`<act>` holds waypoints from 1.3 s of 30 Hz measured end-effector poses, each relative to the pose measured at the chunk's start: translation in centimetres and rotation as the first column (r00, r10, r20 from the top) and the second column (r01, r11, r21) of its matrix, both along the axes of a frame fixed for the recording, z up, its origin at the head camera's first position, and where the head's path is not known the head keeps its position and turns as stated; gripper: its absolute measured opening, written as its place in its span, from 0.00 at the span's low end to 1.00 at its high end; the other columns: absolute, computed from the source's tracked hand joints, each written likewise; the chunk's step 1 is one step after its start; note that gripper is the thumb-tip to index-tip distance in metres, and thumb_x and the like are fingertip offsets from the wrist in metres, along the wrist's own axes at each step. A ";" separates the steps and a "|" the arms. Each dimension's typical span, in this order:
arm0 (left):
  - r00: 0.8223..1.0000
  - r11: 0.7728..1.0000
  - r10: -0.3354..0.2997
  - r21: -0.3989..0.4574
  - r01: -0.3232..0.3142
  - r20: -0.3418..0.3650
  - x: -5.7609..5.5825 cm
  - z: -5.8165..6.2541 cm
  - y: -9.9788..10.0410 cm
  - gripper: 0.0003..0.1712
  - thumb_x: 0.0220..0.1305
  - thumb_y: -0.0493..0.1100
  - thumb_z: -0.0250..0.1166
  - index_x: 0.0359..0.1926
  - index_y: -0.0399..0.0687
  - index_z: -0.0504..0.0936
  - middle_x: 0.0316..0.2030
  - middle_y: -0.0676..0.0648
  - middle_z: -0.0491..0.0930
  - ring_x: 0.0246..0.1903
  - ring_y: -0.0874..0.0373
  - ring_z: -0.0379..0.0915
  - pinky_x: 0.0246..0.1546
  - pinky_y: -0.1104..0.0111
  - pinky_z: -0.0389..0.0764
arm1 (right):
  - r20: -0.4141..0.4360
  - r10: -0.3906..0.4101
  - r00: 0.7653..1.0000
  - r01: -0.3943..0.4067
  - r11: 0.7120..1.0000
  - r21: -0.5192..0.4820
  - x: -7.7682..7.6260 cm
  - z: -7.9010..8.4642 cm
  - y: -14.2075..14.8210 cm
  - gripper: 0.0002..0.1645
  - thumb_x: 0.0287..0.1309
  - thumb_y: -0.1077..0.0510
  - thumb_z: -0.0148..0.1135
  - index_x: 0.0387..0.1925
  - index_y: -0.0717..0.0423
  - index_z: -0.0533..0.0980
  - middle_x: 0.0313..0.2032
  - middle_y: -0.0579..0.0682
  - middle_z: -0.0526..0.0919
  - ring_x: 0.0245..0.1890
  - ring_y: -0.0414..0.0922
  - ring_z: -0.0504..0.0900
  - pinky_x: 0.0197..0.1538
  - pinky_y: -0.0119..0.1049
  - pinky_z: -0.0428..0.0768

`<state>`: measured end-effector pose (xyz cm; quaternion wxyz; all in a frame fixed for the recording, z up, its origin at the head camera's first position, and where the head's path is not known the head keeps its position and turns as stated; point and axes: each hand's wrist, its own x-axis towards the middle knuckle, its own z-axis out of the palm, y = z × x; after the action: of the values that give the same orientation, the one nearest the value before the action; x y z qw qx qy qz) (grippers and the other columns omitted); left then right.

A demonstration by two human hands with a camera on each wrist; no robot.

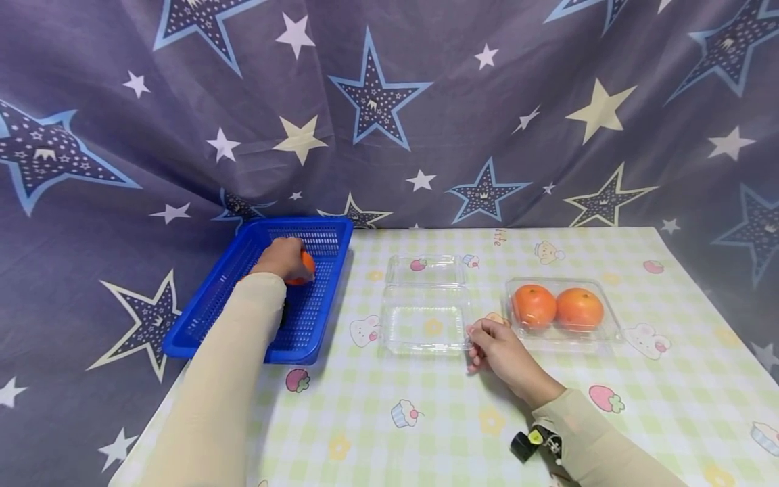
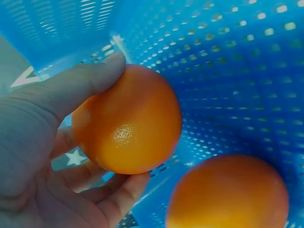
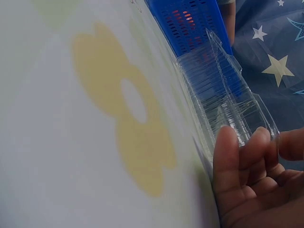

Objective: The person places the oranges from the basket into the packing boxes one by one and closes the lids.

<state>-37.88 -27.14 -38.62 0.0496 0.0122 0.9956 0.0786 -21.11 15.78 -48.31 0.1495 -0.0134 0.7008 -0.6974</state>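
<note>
My left hand [image 1: 278, 258] reaches into the blue plastic basket [image 1: 333, 294] and grips an orange [image 2: 135, 123], thumb on one side and fingers curled around the other. Beside it in the left wrist view, a second orange [image 2: 230, 194] lies against the basket's perforated wall. On the table, an opened clear plastic clamshell box [image 1: 426, 331] lies with its lid folded back toward the curtain. My right hand [image 1: 504, 353] pinches the near right corner of that box between thumb and fingers, as the right wrist view [image 3: 259, 166] shows close up.
To the right stands another clear clamshell box [image 1: 562, 338] with two oranges [image 1: 534, 306] inside. A checked tablecloth [image 1: 450, 419] with printed fruit and animals covers the table. Behind it hangs a dark curtain [image 1: 426, 182] with stars. The basket sits at the table's left edge.
</note>
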 end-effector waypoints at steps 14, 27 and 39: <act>1.000 0.997 0.014 0.074 -0.014 -0.003 0.5 1.7 0.7 0.30 0.70 0.48 0.55 0.71 0.49 0.74 0.68 0.22 0.60 0.60 0.20 0.62 0.60 0.29 0.67 | 0.003 -0.002 1.000 0.002 1.000 0.001 -0.1 0.0 0.1 0.14 0.78 0.59 0.48 0.45 0.70 0.69 0.27 0.51 0.74 0.25 0.43 0.75 0.35 0.39 0.87; 0.990 0.993 0.059 0.111 -0.044 -0.132 1.6 2.6 0.5 0.46 0.53 0.47 0.78 0.71 0.45 0.69 0.57 0.26 0.66 0.51 0.29 0.71 0.56 0.36 0.76 | 0.003 0.001 1.000 -0.001 1.000 -0.001 0.0 0.1 0.0 0.14 0.78 0.59 0.48 0.45 0.71 0.69 0.27 0.51 0.73 0.25 0.43 0.75 0.35 0.38 0.87; 0.981 0.991 0.055 0.129 -0.031 -0.186 2.8 4.3 1.6 0.45 0.54 0.52 0.76 0.71 0.47 0.69 0.55 0.32 0.70 0.50 0.35 0.72 0.54 0.40 0.79 | -0.004 0.007 1.000 -0.007 1.000 0.000 0.0 0.2 0.0 0.14 0.78 0.59 0.48 0.46 0.71 0.69 0.27 0.51 0.73 0.25 0.43 0.74 0.35 0.39 0.87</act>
<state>-35.07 -25.58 -34.30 -0.0480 0.0011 0.9889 0.1405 -21.12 15.74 -48.14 0.1503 -0.0172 0.7009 -0.6970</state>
